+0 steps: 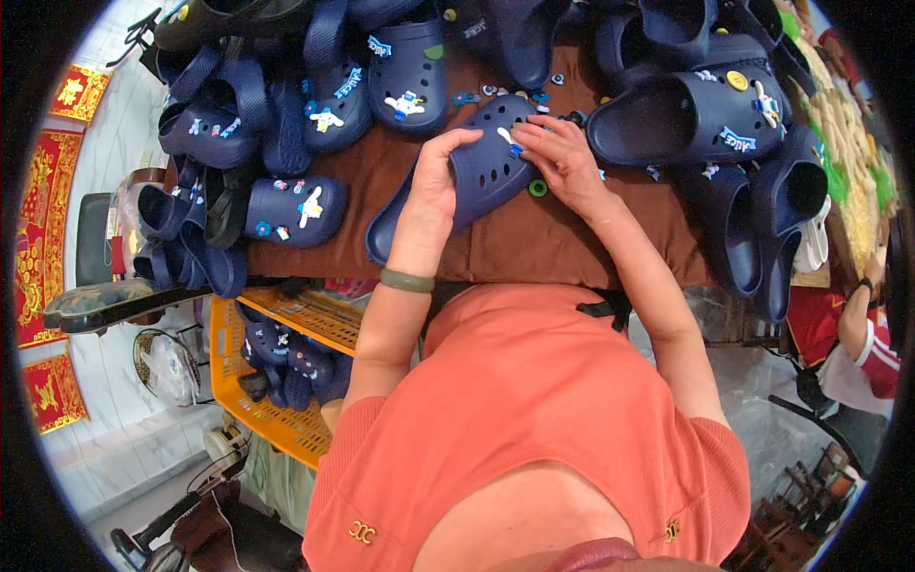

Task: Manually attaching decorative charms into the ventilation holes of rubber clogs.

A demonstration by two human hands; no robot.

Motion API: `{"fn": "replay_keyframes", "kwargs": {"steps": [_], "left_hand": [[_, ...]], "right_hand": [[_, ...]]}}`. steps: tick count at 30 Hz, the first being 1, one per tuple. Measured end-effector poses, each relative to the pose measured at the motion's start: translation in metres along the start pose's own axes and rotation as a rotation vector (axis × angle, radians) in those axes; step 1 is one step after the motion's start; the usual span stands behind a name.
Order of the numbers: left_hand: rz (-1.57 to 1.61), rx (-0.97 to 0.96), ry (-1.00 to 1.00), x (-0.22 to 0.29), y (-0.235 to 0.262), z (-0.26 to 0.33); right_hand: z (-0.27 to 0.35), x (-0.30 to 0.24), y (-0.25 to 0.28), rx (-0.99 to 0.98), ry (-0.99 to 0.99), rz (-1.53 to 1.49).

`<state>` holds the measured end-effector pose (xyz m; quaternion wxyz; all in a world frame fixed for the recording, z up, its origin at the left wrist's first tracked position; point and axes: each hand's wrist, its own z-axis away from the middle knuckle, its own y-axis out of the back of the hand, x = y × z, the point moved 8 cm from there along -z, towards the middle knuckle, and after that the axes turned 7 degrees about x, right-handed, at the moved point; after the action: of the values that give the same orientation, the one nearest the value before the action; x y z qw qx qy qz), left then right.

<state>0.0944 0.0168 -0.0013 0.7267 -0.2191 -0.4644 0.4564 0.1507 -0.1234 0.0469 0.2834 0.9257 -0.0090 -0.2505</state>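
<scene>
Gripping the navy clog (475,193) at its left edge is the left hand (437,179). At the clog's white-and-blue charm (508,141), the right hand (566,162) is bunched, its hold unclear.

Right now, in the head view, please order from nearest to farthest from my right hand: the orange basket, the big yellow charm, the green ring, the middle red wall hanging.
1. Green ring: beside the right hand, on the brown cloth.
2. Big yellow charm: to the right, on a dark blue clog.
3. Orange basket: lower left.
4. Middle red wall hanging: far left.
</scene>
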Motion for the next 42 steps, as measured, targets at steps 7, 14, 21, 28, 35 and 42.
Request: {"fn": "replay_keyframes", "kwargs": {"steps": [7,14,21,28,35,42], "left_hand": [[-0.042,0.016,-0.002,0.0,-0.007,0.012],[-0.243,-0.031,-0.12,-0.005,-0.008,0.018],[-0.383,-0.042,-0.241,0.002,-0.011,0.025],[-0.403,-0.113,-0.35,-0.003,-0.019,0.033],[-0.435,-0.092,-0.384,0.0,-0.019,0.037],[-0.542,0.032,-0.398,0.009,-0.017,0.038]], "right_hand": [[0.014,-0.022,-0.006,-0.089,0.152,0.457],[0.013,-0.016,0.001,0.014,0.065,0.334],[0.001,0.022,0.0,0.002,-0.342,-0.178],[-0.006,0.041,-0.021,-0.296,-0.799,-0.728],[-0.014,0.048,-0.027,-0.274,-0.768,-0.734],[0.003,0.058,-0.04,-0.198,-0.766,-0.661]]}}
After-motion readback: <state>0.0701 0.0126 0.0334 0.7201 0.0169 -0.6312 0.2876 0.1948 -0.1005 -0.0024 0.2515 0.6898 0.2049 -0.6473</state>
